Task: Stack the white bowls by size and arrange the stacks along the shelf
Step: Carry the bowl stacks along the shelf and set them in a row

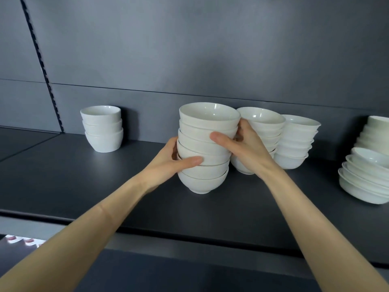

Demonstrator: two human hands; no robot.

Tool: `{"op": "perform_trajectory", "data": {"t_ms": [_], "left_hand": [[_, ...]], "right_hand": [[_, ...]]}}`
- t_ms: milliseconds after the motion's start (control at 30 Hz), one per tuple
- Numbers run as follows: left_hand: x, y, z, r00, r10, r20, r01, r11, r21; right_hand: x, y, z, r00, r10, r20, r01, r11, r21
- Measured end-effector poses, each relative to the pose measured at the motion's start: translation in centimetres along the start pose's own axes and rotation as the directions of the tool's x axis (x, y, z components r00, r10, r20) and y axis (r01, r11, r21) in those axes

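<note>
A tall stack of several white bowls (205,178) stands on the dark shelf (84,186), leaning slightly. My left hand (170,161) grips its left side low down, thumb across the front. My right hand (242,144) holds its right side higher up, thumb on the front, fingers between this stack and the neighbouring stack of white bowls (263,123) just behind it on the right. A third stack of bowls (296,144) stands further right. A short stack of three small deep bowls (103,129) sits apart at the back left.
At the far right stand a pile of wide shallow bowls (362,182) and another stack (376,131) behind it, cut by the frame edge. A dark back wall (189,60) closes the shelf. The shelf's front edge (147,228) runs below my forearms.
</note>
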State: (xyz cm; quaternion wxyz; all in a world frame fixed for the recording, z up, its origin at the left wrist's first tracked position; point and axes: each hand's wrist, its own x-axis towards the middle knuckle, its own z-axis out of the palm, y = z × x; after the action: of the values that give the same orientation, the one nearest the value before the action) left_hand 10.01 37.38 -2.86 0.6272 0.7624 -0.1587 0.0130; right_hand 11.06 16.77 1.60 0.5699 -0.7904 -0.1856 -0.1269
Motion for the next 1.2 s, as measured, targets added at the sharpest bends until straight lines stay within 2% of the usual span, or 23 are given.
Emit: {"op": "perform_trajectory", "data": {"t_ms": [133, 300, 600, 867, 1200], "left_hand": [[-0.3, -0.1, 0.1, 0.997, 0.014, 0.072, -0.014, 1.0, -0.005], [-0.8, -0.9, 1.2, 0.995, 0.057, 0.088, -0.053, 0.998, -0.041], [-0.9, -1.2, 2.0, 0.987, 0.127, 0.104, -0.124, 0.992, -0.031], [-1.0, -0.8, 2.2, 0.992, 0.123, 0.013, -0.123, 0.992, 0.025], [-2.7, 1.2, 0.6, 0.988, 0.15, -0.031, -0.15, 0.989, 0.022]], "right_hand": [[0.2, 0.4, 0.3, 1.0, 0.012, 0.012, -0.013, 0.997, 0.075], [0.1, 0.8, 1.0, 0.998, 0.009, 0.055, -0.02, 0.977, 0.211], [-0.4, 1.8, 1.7, 0.998, -0.044, 0.04, 0.034, 0.975, 0.22], [-0.5, 1.6, 2.0, 0.999, -0.054, -0.001, 0.053, 0.975, 0.215], [-0.4, -0.8, 3.3, 0.996, -0.091, -0.005, 0.09, 0.969, 0.232]]}}
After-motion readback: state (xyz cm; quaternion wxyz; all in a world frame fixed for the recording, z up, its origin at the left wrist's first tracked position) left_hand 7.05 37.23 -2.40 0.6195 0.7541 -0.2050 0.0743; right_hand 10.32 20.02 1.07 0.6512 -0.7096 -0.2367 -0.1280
